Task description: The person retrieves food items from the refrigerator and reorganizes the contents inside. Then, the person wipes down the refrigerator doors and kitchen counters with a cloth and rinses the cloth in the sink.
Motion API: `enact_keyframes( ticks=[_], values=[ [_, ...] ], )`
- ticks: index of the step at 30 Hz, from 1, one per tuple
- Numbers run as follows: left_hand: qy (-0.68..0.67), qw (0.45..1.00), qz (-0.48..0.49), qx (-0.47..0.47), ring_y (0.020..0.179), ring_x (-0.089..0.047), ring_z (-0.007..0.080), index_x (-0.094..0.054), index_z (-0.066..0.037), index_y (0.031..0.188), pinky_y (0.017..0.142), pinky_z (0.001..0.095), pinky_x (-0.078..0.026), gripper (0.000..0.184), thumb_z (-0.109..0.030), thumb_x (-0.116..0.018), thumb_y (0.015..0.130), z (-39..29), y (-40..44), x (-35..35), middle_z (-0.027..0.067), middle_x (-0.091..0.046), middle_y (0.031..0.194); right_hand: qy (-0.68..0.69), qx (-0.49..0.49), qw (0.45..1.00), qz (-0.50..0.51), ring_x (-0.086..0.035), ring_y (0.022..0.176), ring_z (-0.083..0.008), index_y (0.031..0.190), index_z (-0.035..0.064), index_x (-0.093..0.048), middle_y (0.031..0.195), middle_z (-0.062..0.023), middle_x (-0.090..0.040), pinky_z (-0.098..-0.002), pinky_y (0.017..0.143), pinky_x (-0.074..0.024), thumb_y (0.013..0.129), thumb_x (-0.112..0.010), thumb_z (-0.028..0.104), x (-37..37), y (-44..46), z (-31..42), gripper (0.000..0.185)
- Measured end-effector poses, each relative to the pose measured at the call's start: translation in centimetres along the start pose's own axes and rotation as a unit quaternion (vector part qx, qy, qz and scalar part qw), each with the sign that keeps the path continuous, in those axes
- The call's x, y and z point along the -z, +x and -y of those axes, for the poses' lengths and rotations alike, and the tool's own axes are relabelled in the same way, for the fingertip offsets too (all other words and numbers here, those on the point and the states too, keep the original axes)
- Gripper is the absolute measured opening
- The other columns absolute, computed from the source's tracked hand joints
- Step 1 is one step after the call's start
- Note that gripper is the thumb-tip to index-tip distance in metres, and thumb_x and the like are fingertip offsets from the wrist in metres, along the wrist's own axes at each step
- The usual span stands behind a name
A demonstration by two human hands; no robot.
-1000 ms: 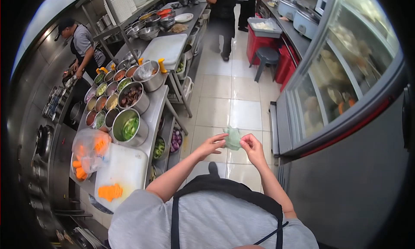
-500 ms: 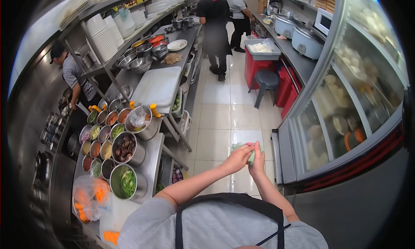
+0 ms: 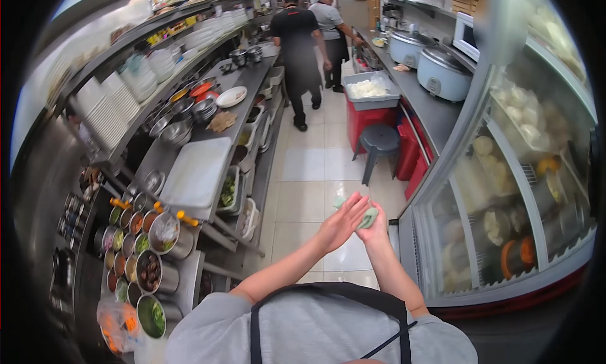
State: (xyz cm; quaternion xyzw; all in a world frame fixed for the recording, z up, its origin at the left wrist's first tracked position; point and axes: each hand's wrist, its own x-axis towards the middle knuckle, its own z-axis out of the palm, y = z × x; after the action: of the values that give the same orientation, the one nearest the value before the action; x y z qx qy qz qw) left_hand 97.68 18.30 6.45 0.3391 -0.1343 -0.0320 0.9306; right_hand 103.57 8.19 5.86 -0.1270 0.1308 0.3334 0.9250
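Over the aisle in front of me, a light green cloth (image 3: 367, 219) sits between my two hands. My left hand (image 3: 344, 224) presses flat against it with fingers stretched forward. Part of the cloth sticks out past the far side of that hand. Around the cloth's near end, my right hand (image 3: 377, 227) is closed, its palm turned toward the left one. The cloth's middle is hidden between the palms.
Steel pots of cut vegetables (image 3: 151, 315) and a white cutting board (image 3: 197, 173) line the left counter. A glass-door fridge (image 3: 429, 263) stands close on my right. Farther along are a grey stool (image 3: 379, 140), rice cookers (image 3: 440, 73) and two people (image 3: 297, 54) in the aisle.
My left hand's fingers have straightened and flattened against the cloth. My view has shifted forward along the aisle, and the person in black has moved slightly left in view.
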Motion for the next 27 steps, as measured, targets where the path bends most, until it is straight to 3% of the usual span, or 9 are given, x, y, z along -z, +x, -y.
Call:
enact_keyframes(
  ticks=[3, 6, 8, 9, 11, 12, 14, 20, 27],
  values=[
    [0.138, 0.990, 0.005, 0.029, 0.125, -0.027, 0.0286, -0.021, -0.009, 0.135, 0.103, 0.0426, -0.022, 0.054, -0.037, -0.034, 0.091, 0.3, 3.3, 1.9, 0.0121, -0.023, 0.138, -0.155, 0.111, 0.981, 0.032, -0.046, 0.108, -0.0273, 0.114, 0.0026, -0.046, 0.113, -0.0152, -0.051, -0.0390, 0.096, -0.0337, 0.087, -0.039, 0.035, 0.1, 4.9, 4.6, 0.042],
    [0.142, 0.962, -0.230, 0.029, 0.126, -0.027, 0.0280, -0.019, -0.007, 0.135, 0.102, 0.0429, -0.025, 0.053, -0.034, -0.034, 0.092, 0.4, 7.0, 4.0, 0.0137, -0.024, 0.138, -0.497, 0.195, 0.837, 0.118, -0.032, 0.123, -0.0286, 0.128, 0.0053, -0.036, 0.133, -0.0147, -0.034, -0.0383, 0.101, -0.0255, 0.086, -0.041, 0.042, 1.0, 8.3, 3.0, 0.056],
    [-0.068, 0.981, -0.182, 0.007, 0.120, -0.035, 0.0256, -0.022, -0.008, 0.134, 0.098, 0.0436, -0.030, 0.050, -0.033, -0.033, 0.092, 1.0, 8.9, 6.7, 0.0124, -0.034, 0.132, -0.793, 0.390, 0.460, 0.089, -0.023, 0.128, -0.0287, 0.133, 0.0081, -0.028, 0.140, -0.0146, -0.021, -0.0355, 0.102, -0.0218, 0.087, -0.039, 0.045, 1.1, 9.3, 0.7, 0.060],
    [-0.071, 0.981, -0.181, 0.019, 0.120, -0.035, 0.0256, -0.022, -0.008, 0.134, 0.098, 0.0436, -0.030, 0.050, -0.033, -0.033, 0.092, 1.2, 9.7, 8.0, 0.0124, -0.034, 0.132, -0.794, 0.388, 0.462, 0.077, -0.023, 0.128, -0.0287, 0.133, 0.0081, -0.028, 0.140, -0.0146, -0.021, -0.0355, 0.102, -0.0218, 0.087, -0.039, 0.045, 1.0, 10.2, 1.8, 0.060],
    [0.054, 0.948, -0.303, 0.077, 0.112, -0.043, 0.0253, -0.032, -0.006, 0.127, 0.090, 0.0429, -0.037, 0.041, -0.028, -0.032, 0.092, 1.1, 11.9, 10.5, 0.0147, -0.040, 0.124, -0.901, 0.339, 0.266, 0.035, -0.027, 0.126, -0.0308, 0.132, 0.0071, -0.029, 0.137, -0.0181, -0.026, -0.0340, 0.101, -0.0241, 0.087, -0.040, 0.044, 0.2, 13.2, 4.5, 0.059],
    [0.053, 0.949, -0.299, 0.084, 0.112, -0.043, 0.0253, -0.032, -0.006, 0.127, 0.090, 0.0429, -0.037, 0.041, -0.028, -0.032, 0.092, 1.0, 12.8, 11.6, 0.0147, -0.040, 0.124, -0.902, 0.338, 0.267, 0.028, -0.027, 0.126, -0.0308, 0.132, 0.0071, -0.029, 0.137, -0.0181, -0.026, -0.0340, 0.101, -0.0241, 0.087, -0.040, 0.044, 1.1, 15.9, 5.6, 0.059],
    [0.181, 0.935, -0.280, 0.122, 0.099, -0.050, 0.0214, -0.040, -0.006, 0.116, 0.080, 0.0385, -0.043, 0.033, -0.028, -0.032, 0.092, 0.5, 14.4, 13.9, 0.0115, -0.051, 0.107, -0.709, 0.233, 0.661, 0.077, -0.032, 0.123, -0.0333, 0.132, 0.0071, -0.029, 0.134, -0.0190, -0.031, -0.0347, 0.100, -0.0265, 0.087, -0.044, 0.040, 3.4, 21.4, 7.3, 0.058],
    [0.174, 0.921, -0.308, 0.163, 0.078, -0.053, 0.0139, -0.049, -0.009, 0.102, 0.066, 0.0281, -0.044, 0.032, -0.036, -0.035, 0.092, -3.3, 23.6, 20.5, 0.0049, -0.054, 0.084, -0.649, 0.310, 0.684, 0.120, -0.037, 0.120, -0.0321, 0.126, 0.0049, -0.038, 0.129, -0.0204, -0.037, -0.0347, 0.096, -0.0320, 0.087, -0.048, 0.022, -1.6, 25.8, 7.3, 0.044],
    [0.128, 0.930, -0.241, 0.245, 0.095, -0.050, 0.0171, -0.048, -0.009, 0.112, 0.077, 0.0327, -0.041, 0.051, -0.050, -0.050, 0.082, -5.4, 35.2, 22.1, 0.0080, -0.052, 0.104, -0.660, 0.342, 0.667, 0.048, -0.047, 0.112, -0.0224, 0.116, 0.0019, -0.051, 0.118, -0.0139, -0.051, -0.0302, 0.092, -0.0365, 0.085, -0.048, 0.007, -3.1, 32.9, 16.0, 0.031]
  ],
)
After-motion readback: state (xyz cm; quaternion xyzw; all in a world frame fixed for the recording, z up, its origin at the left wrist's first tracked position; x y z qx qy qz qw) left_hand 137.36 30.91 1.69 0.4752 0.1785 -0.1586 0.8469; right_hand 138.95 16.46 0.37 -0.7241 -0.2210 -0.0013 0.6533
